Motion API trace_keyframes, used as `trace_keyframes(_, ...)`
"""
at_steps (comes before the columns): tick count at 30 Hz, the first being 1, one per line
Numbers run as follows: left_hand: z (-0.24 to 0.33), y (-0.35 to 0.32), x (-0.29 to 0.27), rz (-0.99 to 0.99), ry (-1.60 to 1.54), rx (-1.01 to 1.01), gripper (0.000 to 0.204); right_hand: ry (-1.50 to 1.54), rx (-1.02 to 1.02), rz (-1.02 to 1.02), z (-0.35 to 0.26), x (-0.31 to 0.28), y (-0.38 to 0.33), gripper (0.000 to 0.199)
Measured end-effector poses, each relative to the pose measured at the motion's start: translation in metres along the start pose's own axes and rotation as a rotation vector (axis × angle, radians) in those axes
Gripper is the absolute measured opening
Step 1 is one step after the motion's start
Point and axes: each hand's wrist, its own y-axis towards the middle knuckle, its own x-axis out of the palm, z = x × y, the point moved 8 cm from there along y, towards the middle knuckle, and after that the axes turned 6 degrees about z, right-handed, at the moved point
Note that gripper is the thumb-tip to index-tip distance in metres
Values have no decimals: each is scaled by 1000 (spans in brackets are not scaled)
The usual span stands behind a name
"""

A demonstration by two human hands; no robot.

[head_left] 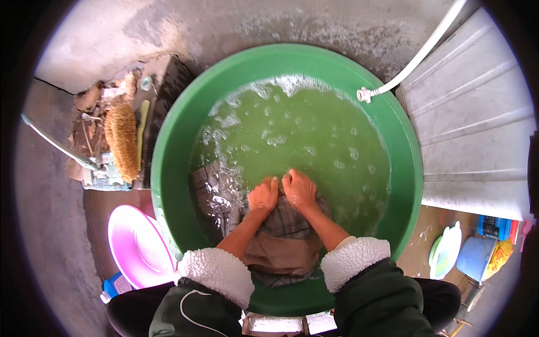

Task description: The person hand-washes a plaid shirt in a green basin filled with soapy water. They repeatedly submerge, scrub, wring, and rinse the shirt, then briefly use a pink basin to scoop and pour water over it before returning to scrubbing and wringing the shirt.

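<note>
A large green tub (412,157) holds cloudy, greenish water (320,129) with scattered suds. Near its front, a grey-brown plaid garment (283,224) lies bunched and partly under water, its plain brown part towards me. My left hand (264,194) is closed on the plaid cloth at the waterline, fingers curled under and mostly hidden. Close beside it on the right, my right hand (299,189) grips the same cloth, thumb side up. The two hands almost touch. More of the garment spreads to the left beneath foam. Fleece-lined cuffs cover both forearms down to the tub's front.
A white hose (421,55) hangs over the tub's far right rim. Left, a ledge carries a bristly brown brush (120,140). A pink basin (140,247) and blue bottle (117,285) stand lower left. Right are a grey ribbed panel (471,118) and blue bucket (471,258).
</note>
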Motion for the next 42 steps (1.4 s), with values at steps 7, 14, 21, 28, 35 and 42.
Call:
trace_keyframes(7,-54,-48,-98,452,299,107,61,-95,9,-163,21,-15,-25,52)
trace_keyframes(14,-115,-58,-55,199,-129,-205,61,-290,105,-80,57,-88,-73,62)
trace_keyframes(21,33,-28,-51,-4,-529,383,38,-489,149,-882,81,-112,-78,44)
trace_keyframes(28,30,-61,-68,163,75,154,50,-307,-206,15,-14,-64,48,54)
trace_keyframes(35,-3,-82,-41,415,-151,54,45,109,-492,-135,-42,-20,-43,40)
trace_keyframes(42,-35,-33,10,517,215,245,34,159,-367,-293,-15,48,-7,37)
